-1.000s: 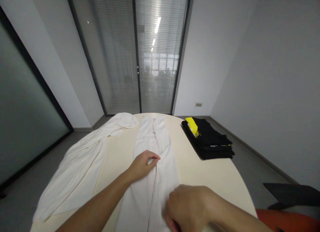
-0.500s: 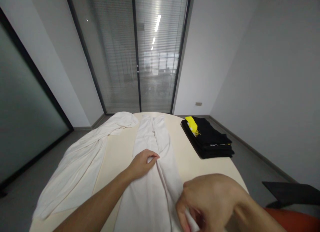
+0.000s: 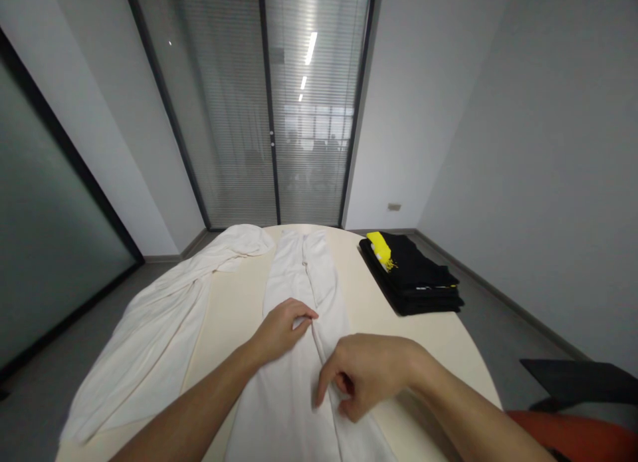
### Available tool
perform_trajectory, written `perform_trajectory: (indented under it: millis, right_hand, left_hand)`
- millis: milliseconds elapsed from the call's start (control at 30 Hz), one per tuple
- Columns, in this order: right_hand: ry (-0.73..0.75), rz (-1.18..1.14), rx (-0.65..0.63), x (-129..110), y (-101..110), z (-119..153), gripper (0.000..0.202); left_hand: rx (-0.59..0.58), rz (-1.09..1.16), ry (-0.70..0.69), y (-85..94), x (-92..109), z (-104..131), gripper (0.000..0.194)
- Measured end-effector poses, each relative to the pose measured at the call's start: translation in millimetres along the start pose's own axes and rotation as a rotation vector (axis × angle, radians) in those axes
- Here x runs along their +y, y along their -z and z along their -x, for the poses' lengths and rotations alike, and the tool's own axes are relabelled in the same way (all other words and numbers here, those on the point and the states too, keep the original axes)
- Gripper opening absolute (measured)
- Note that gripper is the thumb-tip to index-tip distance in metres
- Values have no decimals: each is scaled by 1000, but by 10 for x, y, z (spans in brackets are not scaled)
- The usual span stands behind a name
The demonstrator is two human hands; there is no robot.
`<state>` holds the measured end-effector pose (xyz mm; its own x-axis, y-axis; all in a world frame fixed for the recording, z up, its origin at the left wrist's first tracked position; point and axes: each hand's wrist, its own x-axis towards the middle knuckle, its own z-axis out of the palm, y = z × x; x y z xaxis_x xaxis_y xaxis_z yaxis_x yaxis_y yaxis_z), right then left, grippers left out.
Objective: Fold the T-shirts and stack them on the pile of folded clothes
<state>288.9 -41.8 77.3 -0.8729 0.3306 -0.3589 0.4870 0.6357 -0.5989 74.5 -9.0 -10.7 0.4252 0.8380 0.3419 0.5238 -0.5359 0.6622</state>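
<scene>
Head view: long white garment on the table, one hand pinching, one curled

Along the middle of a pale cream, round-edged table (image 3: 234,299) lies a long white fabric garment (image 3: 299,389), narrow in outline, a loose edge running down its length; the left hand (image 3: 283,328) brings thumb and forefinger together on that edge, apparently pinching it; the right hand (image 3: 366,372) stands nearer the viewer, forefinger pointing down and thumb held apart from it, with a gap between; whether its fingertips press the cloth cannot be told.

Possible faults, as judged: a slack pinch could let the edge slip out of line; a sideways drag by the right hand could twist the lower part or leave creases; a strong pull toward the viewer could shift the whole length, since the smooth tabletop probably offers little grip; a sweep to the left could catch the crumpled white cloth (image 3: 164,336) lying alongside, separated by a strip of bare table.

Containers: none shows; the fabrics rest directly on the table, including, to the right, a stack of folded black fabric (image 3: 419,279) bearing a bright yellow patch (image 3: 380,247).
</scene>
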Motion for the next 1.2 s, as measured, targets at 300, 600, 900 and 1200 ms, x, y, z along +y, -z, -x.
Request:
perform_trajectory:
  millis: [300, 600, 900, 1200]
  right_hand:
    - [-28, 94, -81, -18, -78, -78, 25]
    - [-67, 66, -100, 32, -71, -60, 18]
    - [130, -141, 78, -31, -57, -84, 33]
    - [173, -47, -50, 65, -223, -287, 26]
  left_hand:
    - [2, 5, -15, -19, -24, -2, 20]
    - [1, 0, -25, -17, -35, 1, 20]
    - [56, 16, 39, -21, -19, 0, 22]
    - [-20, -73, -65, -7, -2, 16, 19]
